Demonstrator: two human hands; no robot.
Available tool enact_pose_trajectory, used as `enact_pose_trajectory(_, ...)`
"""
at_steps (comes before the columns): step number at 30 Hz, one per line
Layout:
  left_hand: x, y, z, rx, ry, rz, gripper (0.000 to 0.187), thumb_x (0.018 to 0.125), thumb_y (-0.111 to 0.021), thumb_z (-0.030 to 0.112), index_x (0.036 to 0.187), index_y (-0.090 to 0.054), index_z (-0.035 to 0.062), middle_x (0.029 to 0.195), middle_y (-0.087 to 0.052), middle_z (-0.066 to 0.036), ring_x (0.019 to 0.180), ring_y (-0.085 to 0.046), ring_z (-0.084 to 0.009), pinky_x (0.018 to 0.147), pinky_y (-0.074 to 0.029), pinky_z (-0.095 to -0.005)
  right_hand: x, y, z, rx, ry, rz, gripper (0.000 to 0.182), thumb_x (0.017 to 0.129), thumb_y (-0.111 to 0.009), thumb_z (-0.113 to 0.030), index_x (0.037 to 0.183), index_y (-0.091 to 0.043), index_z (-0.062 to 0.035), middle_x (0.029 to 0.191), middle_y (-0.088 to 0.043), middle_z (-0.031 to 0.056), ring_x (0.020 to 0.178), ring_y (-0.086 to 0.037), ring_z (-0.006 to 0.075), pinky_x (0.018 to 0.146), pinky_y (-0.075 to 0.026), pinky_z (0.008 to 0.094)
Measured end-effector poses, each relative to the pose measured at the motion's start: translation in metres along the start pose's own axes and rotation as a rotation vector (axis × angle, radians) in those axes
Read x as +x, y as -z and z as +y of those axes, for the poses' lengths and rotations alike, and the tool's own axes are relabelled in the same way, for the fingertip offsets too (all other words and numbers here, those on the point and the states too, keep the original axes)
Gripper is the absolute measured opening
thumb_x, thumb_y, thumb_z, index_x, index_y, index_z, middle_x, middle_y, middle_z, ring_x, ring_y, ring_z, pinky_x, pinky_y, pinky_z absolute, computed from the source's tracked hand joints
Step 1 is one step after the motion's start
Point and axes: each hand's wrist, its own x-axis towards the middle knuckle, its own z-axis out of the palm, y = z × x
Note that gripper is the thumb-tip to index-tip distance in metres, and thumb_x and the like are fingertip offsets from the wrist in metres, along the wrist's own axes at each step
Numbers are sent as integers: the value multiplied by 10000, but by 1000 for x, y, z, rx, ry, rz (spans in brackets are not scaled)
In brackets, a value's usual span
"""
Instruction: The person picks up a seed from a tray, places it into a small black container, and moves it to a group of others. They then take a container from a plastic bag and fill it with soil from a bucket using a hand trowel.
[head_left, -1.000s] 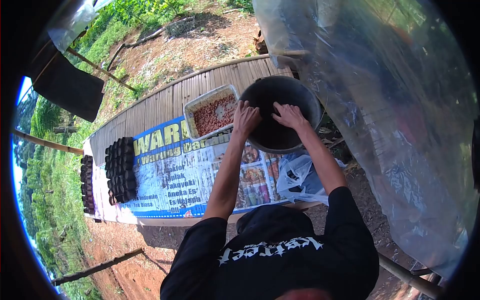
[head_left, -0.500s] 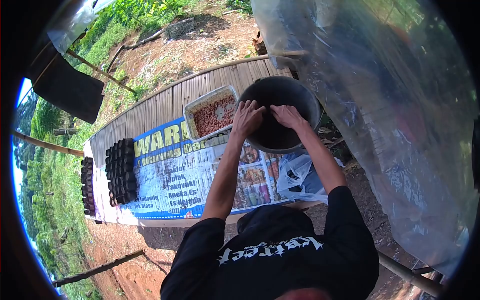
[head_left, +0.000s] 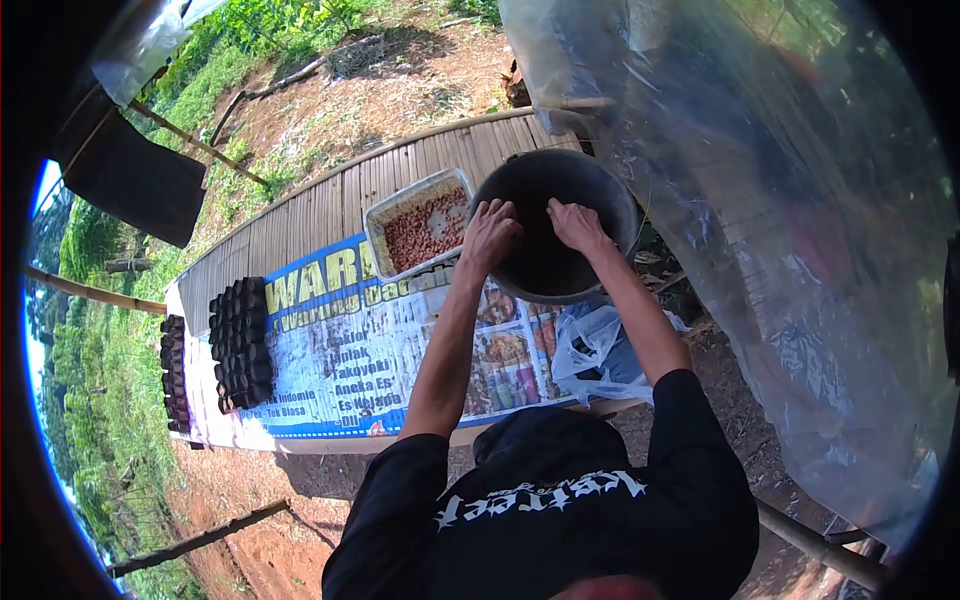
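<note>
A black bucket (head_left: pixel 626 205) stands at the right end of the table, and both my hands reach over its mouth. My left hand (head_left: pixel 492 234) is at the bucket's left side, with its fingers curled inward. Opposite it, my right hand (head_left: pixel 580 226) is also closed, fingers bent down into the bucket. Whatever the fingertips hold is lost in the dark interior, and the bucket's contents look dark brown. Just left of the bucket sits a pale rectangular tray (head_left: pixel 376 225) of small reddish-brown seeds or beans (head_left: pixel 425 232).
Several filled black pots (head_left: pixel 240 345) stand in rows on the printed banner (head_left: pixel 310 370) over a bamboo table (head_left: pixel 330 205). A clear plastic bag (head_left: pixel 590 350) lies near the bucket. Plastic sheeting (head_left: pixel 740 240) hangs on the right, and a bamboo pole (head_left: pixel 820 545) crosses the lower right.
My hands have drawn slightly apart inside the bucket: the left a little to the left, the right a little to the right. The bucket and tray stay put on the table.
</note>
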Motion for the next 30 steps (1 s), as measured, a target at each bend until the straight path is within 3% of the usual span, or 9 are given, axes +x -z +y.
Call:
enact_pose_trajectory(2,1,0,-1,18,6,-6,61,712,-732,240,759,-760,212,931,-547,-9,997,-516,-201,882,-379,-358,1,-10,11,-161,-134,10,296,962,-556,-273,1158,-584,-53,951,-728,206,934,-692,448,771,-549,549)
enact_pose_trajectory(5,1,-3,-3,5,2,19,62,710,-737,236,759,-753,202,927,-555,-8,994,-519,-201,880,-379,-359,-3,-24,29,-365,-252,-151,398,901,-621,-285,1211,-615,-35,1070,-723,205,1019,-692,411,835,-552,506)
enact_pose_trajectory(8,1,2,0,-10,8,3,60,730,-729,216,779,-760,198,953,-596,-30,1022,-536,-215,888,-395,-363,-5,-16,23,-312,-293,-338,290,883,-616,-186,1143,-690,-80,1143,-712,199,1089,-688,325,874,-546,473)
enact_pose_trajectory(11,1,-1,-2,-9,19,13,65,737,-729,214,792,-755,190,956,-613,-30,1019,-553,-211,893,-395,-366,-10,5,12,-256,-301,-362,213,888,-609,-172,1045,-735,-102,1113,-727,166,1061,-704,298,860,-559,413)
enact_pose_trajectory(14,1,-7,-7,10,23,-3,91,732,-746,233,808,-742,184,958,-619,3,1002,-547,-187,893,-383,-364,-13,14,12,-430,-210,-142,195,888,-605,-159,1019,-747,-133,1082,-740,118,1012,-722,271,813,-566,366)
enact_pose_trajectory(15,2,-7,-8,22,21,8,97,733,-746,235,814,-743,183,953,-627,3,999,-552,-188,891,-384,-365,-16,19,12,-516,-166,-55,178,885,-606,-149,970,-762,-155,997,-755,82,932,-740,247,763,-572,361)
enact_pose_trajectory(19,-1,-12,-8,19,23,24,101,738,-742,238,818,-747,178,925,-648,2,982,-565,-196,887,-388,-369,-15,36,23,-653,-40,-46,150,856,-635,-163,815,-779,-173,828,-756,72,825,-750,222,682,-573,357)
enact_pose_trajectory(25,0,-11,-8,32,42,39,70,740,-738,222,789,-746,172,895,-650,-4,965,-575,-205,882,-393,-373,-37,53,26,-630,396,-193,141,816,-651,-163,751,-774,-145,778,-745,86,802,-747,258,673,-580,374)
enact_pose_trajectory(30,4,-6,-5,50,74,-15,69,743,-741,203,803,-755,170,938,-665,-11,1021,-576,-208,911,-411,-373,-40,60,23,-520,465,-241,147,791,-665,-168,872,-787,-167,850,-749,111,829,-742,270,706,-581,388)
